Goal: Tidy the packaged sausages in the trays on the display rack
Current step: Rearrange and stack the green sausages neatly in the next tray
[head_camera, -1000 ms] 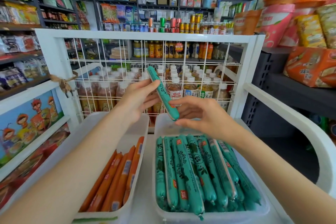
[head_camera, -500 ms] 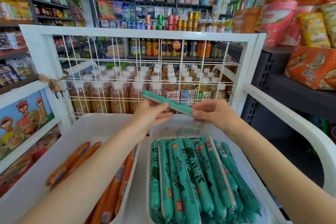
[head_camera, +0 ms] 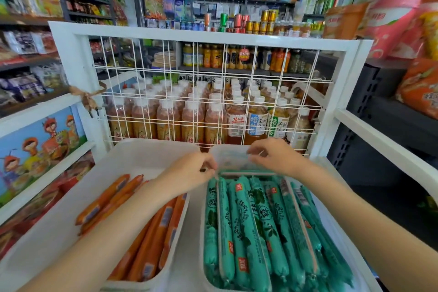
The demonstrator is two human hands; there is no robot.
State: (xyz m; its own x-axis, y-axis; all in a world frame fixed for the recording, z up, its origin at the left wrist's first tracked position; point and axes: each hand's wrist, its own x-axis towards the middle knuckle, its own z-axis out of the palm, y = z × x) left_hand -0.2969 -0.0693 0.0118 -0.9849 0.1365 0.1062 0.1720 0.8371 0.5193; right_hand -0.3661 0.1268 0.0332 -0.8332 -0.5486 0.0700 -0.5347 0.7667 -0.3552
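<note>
Green sausage (head_camera: 246, 172) laid crosswise at far end of right tray (head_camera: 214, 275), long axis left-right, at right angles to packed green sausages (head_camera: 260, 227) just nearer. Left hand (head_camera: 189, 173) at its left end, right hand (head_camera: 275, 156) over its right end, about equally near. Fingers of both curled, apparently pinching the ends; contact blurred.

- Two white trays sit side by side on the white display rack (head_camera: 208, 37): the left tray (head_camera: 59, 225) at 8 o'clock holds orange sausages (head_camera: 151, 242), the right tray (head_camera: 227, 155) at 5 o'clock green sausages (head_camera: 256, 227).
- The left hand (head_camera: 189, 173) and the right hand (head_camera: 276, 156), at centre, pinch the ends of one green sausage (head_camera: 246, 172) lying crosswise at the right tray's far end.
- Bottled drinks (head_camera: 192, 118) stand behind the wire grid at 12 o'clock.
</note>
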